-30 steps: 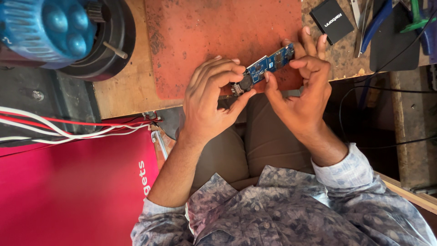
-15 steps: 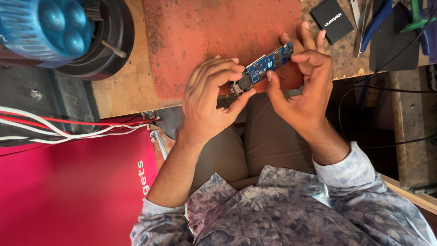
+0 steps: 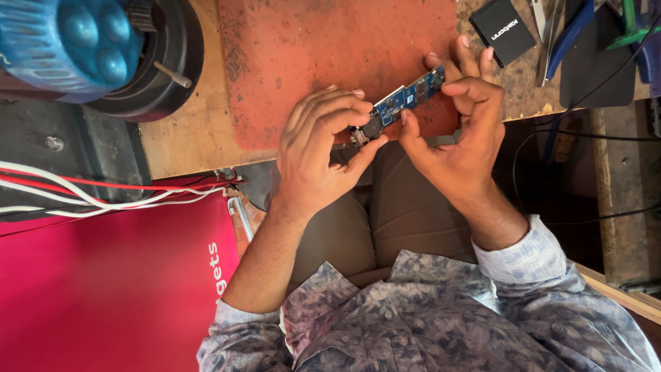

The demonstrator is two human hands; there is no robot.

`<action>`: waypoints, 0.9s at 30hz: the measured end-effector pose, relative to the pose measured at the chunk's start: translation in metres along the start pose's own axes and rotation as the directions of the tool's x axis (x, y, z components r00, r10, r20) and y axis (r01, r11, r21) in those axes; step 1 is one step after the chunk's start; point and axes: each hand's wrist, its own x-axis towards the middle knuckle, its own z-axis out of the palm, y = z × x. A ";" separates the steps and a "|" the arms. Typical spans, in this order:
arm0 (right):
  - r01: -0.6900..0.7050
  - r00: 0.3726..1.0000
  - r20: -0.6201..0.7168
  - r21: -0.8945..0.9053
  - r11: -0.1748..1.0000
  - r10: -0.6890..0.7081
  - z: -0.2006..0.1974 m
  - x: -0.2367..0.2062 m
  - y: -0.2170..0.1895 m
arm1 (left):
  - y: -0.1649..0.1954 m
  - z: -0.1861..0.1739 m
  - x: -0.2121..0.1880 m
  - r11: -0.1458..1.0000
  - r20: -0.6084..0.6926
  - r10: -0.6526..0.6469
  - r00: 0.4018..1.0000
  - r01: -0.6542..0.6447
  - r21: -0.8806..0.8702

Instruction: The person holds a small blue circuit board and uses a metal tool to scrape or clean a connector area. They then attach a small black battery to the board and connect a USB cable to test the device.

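Your left hand [image 3: 323, 148] and right hand [image 3: 458, 134] both hold the blue circuit board [image 3: 403, 103], a narrow strip held in the air over the near edge of the red-brown mat [image 3: 310, 55].

Left hand: fingers curled, pinching the board's lower-left end between thumb and fingertips. A dark part sits at that end, right at your thumb; can't tell what it is.

Right hand: thumb and index pinch the board around its middle and upper-right end, the other fingers loosely spread behind it. Board is tilted, low on the left, rising to the upper right.

Mat lies on the wooden bench [image 3: 186, 138], which runs across the far side. Your lap is directly under the hands, at the bench's near edge.

Around it:
- Blue ribbed part with round studs [image 3: 65, 45] far left, sitting in a black round housing [image 3: 172, 62] on the bench.
- Small black flat box [image 3: 502, 29] far right of the mat, just past your right fingertips, not touching them.
- Blue-handled tools [image 3: 571, 31] and a black pad [image 3: 595, 69] further right on the bench.
- White and red wires [image 3: 103, 196] run in from the left, ending near the bench's near edge.
- Pink-red panel [image 3: 103, 289] fills the near left, beside your left forearm.
- Black cable [image 3: 551, 138] hangs below the bench on the right.
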 end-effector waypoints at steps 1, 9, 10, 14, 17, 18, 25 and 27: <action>0.001 1.000 -0.001 0.000 1.000 -0.001 0.000 0.000 0.000 | 0.000 0.000 0.000 1.000 -0.002 0.002 1.000 -0.002 0.001; -0.013 1.000 -0.020 0.000 1.000 0.013 0.003 -0.001 -0.003 | -0.001 0.001 0.000 1.000 0.002 0.028 1.000 -0.028 0.007; -0.021 0.999 -0.027 0.002 1.000 0.021 0.004 -0.002 -0.004 | -0.001 0.001 0.001 0.999 0.002 0.034 0.999 -0.034 0.007; -0.002 0.999 -0.036 -0.029 1.000 0.001 0.002 -0.002 -0.002 | 0.001 0.001 0.002 0.999 0.003 0.037 0.999 -0.037 0.009; 0.007 0.999 -0.037 -0.043 0.999 -0.009 -0.002 0.001 0.001 | 0.004 0.001 0.006 0.999 0.005 0.040 0.999 -0.040 0.006; 0.015 0.999 -0.033 -0.029 0.999 -0.016 -0.006 0.003 0.001 | 0.007 0.000 0.008 0.999 0.004 0.037 0.999 -0.037 0.009; 0.051 0.999 0.006 0.020 0.998 -0.051 -0.024 0.012 -0.009 | 0.022 -0.001 0.018 0.999 -0.003 0.032 0.999 -0.032 0.024; 0.042 0.999 0.012 0.002 0.999 -0.042 -0.026 0.013 -0.011 | 0.024 -0.001 0.020 0.999 -0.002 0.031 1.000 -0.031 0.024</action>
